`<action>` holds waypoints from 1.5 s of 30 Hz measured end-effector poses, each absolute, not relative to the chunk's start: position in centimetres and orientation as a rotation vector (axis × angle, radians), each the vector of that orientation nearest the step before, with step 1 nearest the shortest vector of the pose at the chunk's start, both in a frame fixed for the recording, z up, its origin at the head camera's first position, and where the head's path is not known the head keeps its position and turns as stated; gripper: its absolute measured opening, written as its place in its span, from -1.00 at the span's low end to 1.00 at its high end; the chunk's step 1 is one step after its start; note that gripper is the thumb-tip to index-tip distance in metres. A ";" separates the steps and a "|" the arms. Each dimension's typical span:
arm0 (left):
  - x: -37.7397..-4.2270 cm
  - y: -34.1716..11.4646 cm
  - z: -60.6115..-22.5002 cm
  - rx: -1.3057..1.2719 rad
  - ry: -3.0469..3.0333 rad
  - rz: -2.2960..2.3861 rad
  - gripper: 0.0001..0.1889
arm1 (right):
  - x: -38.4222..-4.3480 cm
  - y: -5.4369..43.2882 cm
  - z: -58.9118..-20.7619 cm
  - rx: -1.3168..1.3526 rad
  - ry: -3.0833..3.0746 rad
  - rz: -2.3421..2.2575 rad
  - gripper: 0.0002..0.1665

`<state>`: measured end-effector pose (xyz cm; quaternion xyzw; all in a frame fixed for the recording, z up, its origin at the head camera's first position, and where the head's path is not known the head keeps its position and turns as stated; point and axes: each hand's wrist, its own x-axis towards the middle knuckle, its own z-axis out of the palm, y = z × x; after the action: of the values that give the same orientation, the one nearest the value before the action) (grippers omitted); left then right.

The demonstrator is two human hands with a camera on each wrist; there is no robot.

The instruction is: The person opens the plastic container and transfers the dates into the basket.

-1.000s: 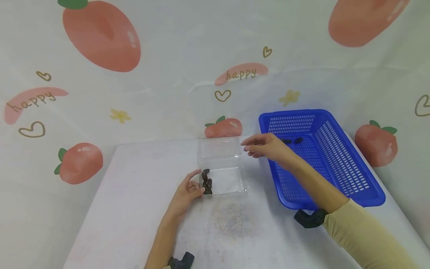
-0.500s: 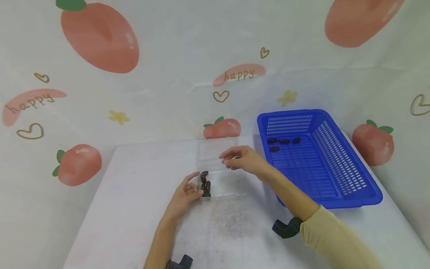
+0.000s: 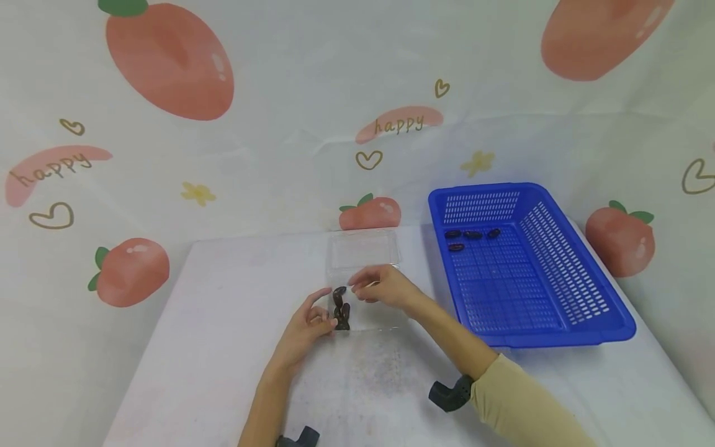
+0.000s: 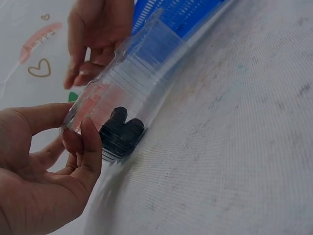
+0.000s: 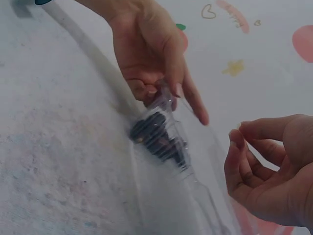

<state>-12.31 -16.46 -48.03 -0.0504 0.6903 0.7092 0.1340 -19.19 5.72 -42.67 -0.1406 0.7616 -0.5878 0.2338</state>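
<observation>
A clear plastic clamshell box [image 3: 371, 313] lies with its lid [image 3: 365, 248] folded back, away from the person. Several dark brown, glossy oval pieces like dates [image 3: 340, 310] cluster at its left side. My left hand [image 3: 307, 320] grips the box's left wall, thumb and fingers curled round the rim, as the left wrist view shows. Over the box's inside, just right of the pieces, hovers my right hand [image 3: 385, 287]. Its thumb and index fingertips meet in the right wrist view, the other fingers curled; I cannot tell whether anything small is between them.
A blue perforated plastic basket [image 3: 564, 335] stands at the right, several dark oval pieces [image 3: 472, 234] in its far left corner. White cloth covers the table [image 3: 223, 347]. Behind it hangs a fruit-printed backdrop [image 3: 279, 124].
My right hand has moved left from the basket's edge, past the lid, to over the box beside the dark pieces. My left hand keeps its grip on the box.
</observation>
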 end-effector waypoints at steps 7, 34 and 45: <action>-12.2 -16.4 -48.1 -0.136 2.001 2.052 -0.30 | -19.6 4.9 -44.5 -0.372 2.066 -1.630 -0.67; -12.1 -16.4 -48.0 -0.154 1.996 2.060 -0.28 | -19.8 3.2 -47.2 -0.517 2.264 -1.305 -0.62; -12.2 -16.5 -47.8 -0.147 1.987 2.042 -0.29 | -19.9 3.1 -47.6 -0.513 2.342 -1.203 -0.69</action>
<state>-12.19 -16.52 -47.81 -0.0510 0.6893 0.7083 0.1436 -19.93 3.06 -47.56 -0.1864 0.8502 -0.4367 0.2275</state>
